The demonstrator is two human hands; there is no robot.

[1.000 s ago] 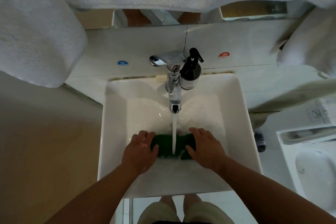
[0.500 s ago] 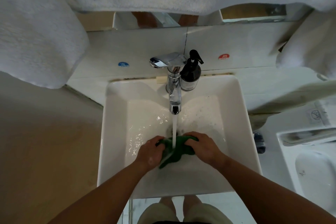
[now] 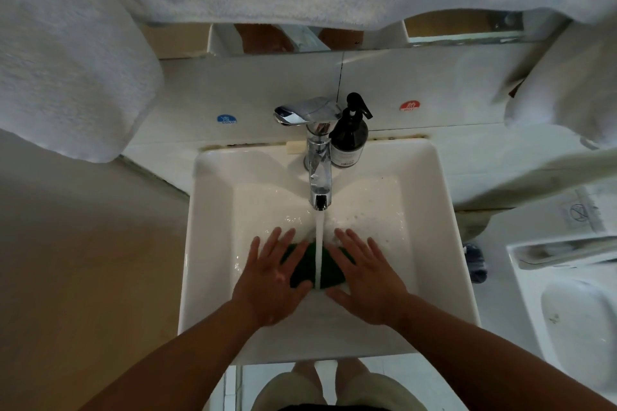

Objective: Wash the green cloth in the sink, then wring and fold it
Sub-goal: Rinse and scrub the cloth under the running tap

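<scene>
Fingers (image 3: pixel 272 243) of both hands lie straight and spread, pressing the green cloth (image 3: pixel 309 265) flat in the sink (image 3: pixel 213 243) under running water (image 3: pixel 319 243).

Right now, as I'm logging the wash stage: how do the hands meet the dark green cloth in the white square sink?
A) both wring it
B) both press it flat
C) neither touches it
B: left hand and right hand lie flat, fingers spread, on the dark green cloth.
</scene>
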